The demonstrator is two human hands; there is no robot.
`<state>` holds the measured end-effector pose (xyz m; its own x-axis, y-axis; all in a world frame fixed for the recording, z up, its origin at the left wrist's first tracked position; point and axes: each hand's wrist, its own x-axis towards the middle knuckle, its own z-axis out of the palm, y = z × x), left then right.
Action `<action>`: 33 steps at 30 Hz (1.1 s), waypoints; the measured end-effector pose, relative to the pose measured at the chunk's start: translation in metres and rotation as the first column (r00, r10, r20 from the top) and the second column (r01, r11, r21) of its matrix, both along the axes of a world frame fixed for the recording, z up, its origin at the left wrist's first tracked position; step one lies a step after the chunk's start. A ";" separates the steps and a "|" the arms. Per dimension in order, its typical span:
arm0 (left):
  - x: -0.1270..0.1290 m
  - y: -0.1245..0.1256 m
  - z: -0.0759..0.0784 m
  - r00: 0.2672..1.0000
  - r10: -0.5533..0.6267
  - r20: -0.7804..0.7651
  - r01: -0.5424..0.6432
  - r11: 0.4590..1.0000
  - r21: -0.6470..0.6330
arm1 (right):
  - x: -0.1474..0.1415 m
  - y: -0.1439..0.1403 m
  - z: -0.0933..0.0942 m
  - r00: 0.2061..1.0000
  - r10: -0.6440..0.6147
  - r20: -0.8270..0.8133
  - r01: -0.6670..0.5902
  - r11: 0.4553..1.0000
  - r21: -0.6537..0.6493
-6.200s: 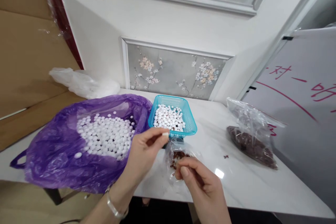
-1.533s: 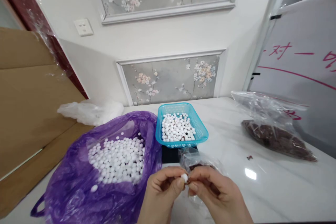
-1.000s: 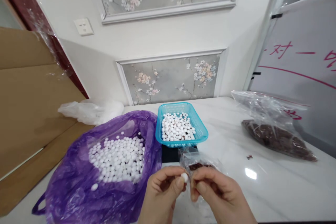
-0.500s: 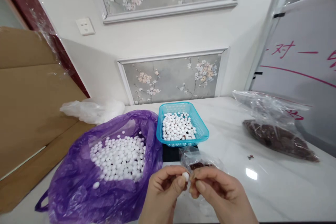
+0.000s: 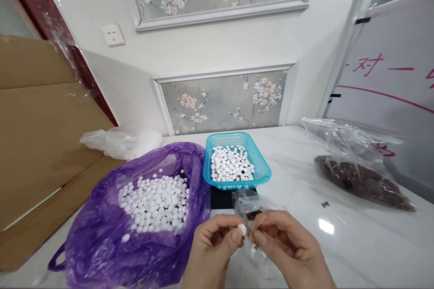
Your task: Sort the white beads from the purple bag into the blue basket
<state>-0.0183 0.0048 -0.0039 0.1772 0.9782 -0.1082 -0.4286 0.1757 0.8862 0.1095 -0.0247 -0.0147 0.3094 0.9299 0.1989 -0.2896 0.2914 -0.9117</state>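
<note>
My left hand (image 5: 213, 246) pinches a small white bead (image 5: 242, 229) between thumb and forefinger. Close beside it, my right hand (image 5: 288, 248) has its fingertips pinched together against the bead; what they grip is too small to tell. Just behind my hands lies a small clear bag (image 5: 249, 207) with dark red bits inside. An open purple plastic bag (image 5: 101, 244) full of white beads (image 5: 156, 201) lies to the left. A blue plastic basket (image 5: 262, 169) holding more white beads stands beyond my hands.
A large clear bag of dark red pieces (image 5: 359, 178) lies at the right on the white marble table (image 5: 305, 189). A crumpled white plastic bag (image 5: 122, 141) rests at the back left. Cardboard sheets (image 5: 40, 117) lean at the left; a whiteboard (image 5: 389, 95) stands at the right.
Earlier my left hand held a bead up while the right reached into the small bag. Now both hands are together at the bead; over the last second they barely move.
</note>
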 end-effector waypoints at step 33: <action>-0.010 0.007 -0.006 0.991 0.051 -0.124 -0.027 0.982 0.188 | -0.011 -0.001 -0.001 0.970 0.009 0.242 -0.006 1.000 -0.011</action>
